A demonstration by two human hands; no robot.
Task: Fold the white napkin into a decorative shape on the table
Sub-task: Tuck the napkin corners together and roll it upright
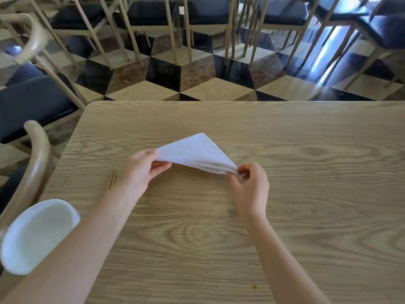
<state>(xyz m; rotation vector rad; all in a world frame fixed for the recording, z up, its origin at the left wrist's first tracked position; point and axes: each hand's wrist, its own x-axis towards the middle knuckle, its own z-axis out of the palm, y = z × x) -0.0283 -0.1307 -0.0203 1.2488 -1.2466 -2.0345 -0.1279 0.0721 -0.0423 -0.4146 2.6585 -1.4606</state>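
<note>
head view, looking down on a pale wood-grain counter (306, 194). near the middle, a white napkin (192, 153) folded into a layered triangle, point aimed away, near edge lifted a little off the wood and sagging between two grips. left hand (140, 172) closed on the napkin's left corner, thumb on top and fingers tucked beneath. right hand (249, 185) pinched shut on the right corner, where several layers bunch together at the fingertips. soft, light cloth by the look of it: droops under its own weight, creases easily, no stiffness to hold a fold unless pressed flat. likely to slip layer from layer if held loosely, so best gripped right at the corners through all layers, as now, or along a pressed crease. at the left edge, a white bowl (37, 235) half hidden behind the left forearm. close to the left wrist, a small brown mark (112, 179) on the counter, too unclear to identify. beyond the far edge, a checkered floor (203, 84) and rows of dark-cushioned chairs (151, 12).
</note>
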